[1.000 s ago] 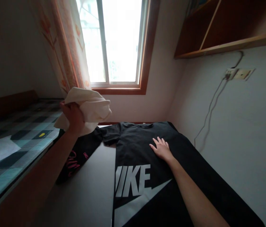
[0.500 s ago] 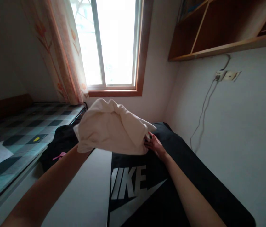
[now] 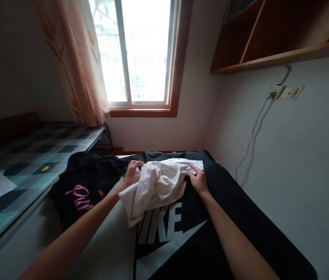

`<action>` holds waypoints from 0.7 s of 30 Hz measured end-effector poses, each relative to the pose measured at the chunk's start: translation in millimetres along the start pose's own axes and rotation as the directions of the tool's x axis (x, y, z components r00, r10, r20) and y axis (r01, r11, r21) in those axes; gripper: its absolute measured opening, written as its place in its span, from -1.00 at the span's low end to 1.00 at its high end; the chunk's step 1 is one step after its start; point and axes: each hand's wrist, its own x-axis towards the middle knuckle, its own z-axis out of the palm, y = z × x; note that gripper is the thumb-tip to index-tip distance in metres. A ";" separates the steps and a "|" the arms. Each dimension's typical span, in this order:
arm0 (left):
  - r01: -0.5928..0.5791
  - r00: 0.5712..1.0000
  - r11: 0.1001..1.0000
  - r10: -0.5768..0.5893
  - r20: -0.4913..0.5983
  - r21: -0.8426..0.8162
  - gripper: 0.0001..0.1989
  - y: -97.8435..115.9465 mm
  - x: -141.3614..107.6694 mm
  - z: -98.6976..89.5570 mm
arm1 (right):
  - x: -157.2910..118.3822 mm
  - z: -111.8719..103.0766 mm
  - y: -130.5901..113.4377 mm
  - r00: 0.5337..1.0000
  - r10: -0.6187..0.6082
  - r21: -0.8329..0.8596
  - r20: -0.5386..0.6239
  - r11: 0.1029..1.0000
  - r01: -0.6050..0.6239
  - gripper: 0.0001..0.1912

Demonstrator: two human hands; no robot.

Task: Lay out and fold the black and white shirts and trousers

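"Two hands at the white cloth [image 3: 164, 179] in the head view; how does it lie?"

"Crumpled over the black shirt [image 3: 187, 252] on the bench [image 3: 108, 245], its long axis running from near left to far right."

"And the fingers?"

"The right hand [image 3: 199, 181] pinches the far right end, thumb on top. The left hand [image 3: 132, 174] curls its fingers at the left edge (whether they grip, I cannot tell)."

"The free near-left corner?"

"Nearer the left hand."

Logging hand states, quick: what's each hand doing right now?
Left hand: closed on the white cloth, at its left side.
Right hand: closed on the cloth's right end.
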 end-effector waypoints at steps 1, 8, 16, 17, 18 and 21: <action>0.001 1.000 1.000 -0.001 -0.007 0.026 -0.80 -0.2 -2.6 -5.0 | 0.7 -3.2 -2.6 0.999 -0.004 -0.033 -0.047 0.999 0.002 -0.45; 0.014 1.000 0.996 -0.014 -0.008 0.089 -0.90 -9.7 -25.1 -31.1 | 8.8 -23.6 -7.9 0.985 0.006 -0.143 -0.174 0.989 -0.031 -0.27; -0.016 1.000 0.986 0.016 0.000 0.164 -0.82 -27.8 -50.7 -32.5 | -0.7 -8.9 -1.4 0.996 -0.055 -0.121 0.070 0.991 0.063 -0.37; -0.012 1.000 0.985 0.014 -0.009 0.175 -0.82 -28.6 -51.8 -32.0 | -2.4 -7.8 -1.7 0.994 -0.047 -0.139 0.097 0.988 0.061 -0.40; -0.006 1.000 0.983 0.009 -0.018 0.185 -0.83 -29.4 -52.6 -31.6 | -3.8 -7.1 -1.9 0.992 -0.041 -0.153 0.116 0.987 0.058 -0.41; 0.011 1.000 0.981 -0.006 -0.028 0.195 -0.83 -31.0 -53.4 -30.6 | -6.9 -6.3 -2.0 0.983 -0.086 -0.120 0.163 0.987 0.106 -0.37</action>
